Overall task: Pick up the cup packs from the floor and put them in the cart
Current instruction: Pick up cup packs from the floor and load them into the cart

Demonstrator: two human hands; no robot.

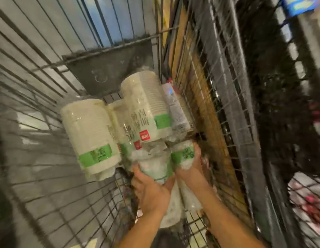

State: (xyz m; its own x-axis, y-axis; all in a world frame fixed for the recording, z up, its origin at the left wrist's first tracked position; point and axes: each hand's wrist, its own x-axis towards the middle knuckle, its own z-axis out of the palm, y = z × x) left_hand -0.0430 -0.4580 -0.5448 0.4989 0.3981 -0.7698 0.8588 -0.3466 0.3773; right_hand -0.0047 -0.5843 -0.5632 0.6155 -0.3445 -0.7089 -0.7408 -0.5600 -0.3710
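Left hand (152, 190) is clamped round the near end of a cup pack (155, 167); right hand (193, 173), just beside it, grips a second cup pack (184, 154). Both packs are inside the wire cart (39, 190), near its right wall. A left pack (91, 133) and a far pack (144, 104) lie beyond them.

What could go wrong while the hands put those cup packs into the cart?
1. The left hand grips one cup pack and the right hand a second cup pack, both by crinkly plastic wrap, so one might slip and fall.
2. The packs already inside lie in a loose, leaning pile; pushing more in could knock them over.
3. The thin wrap could snag on the wire bars of the cart and tear.
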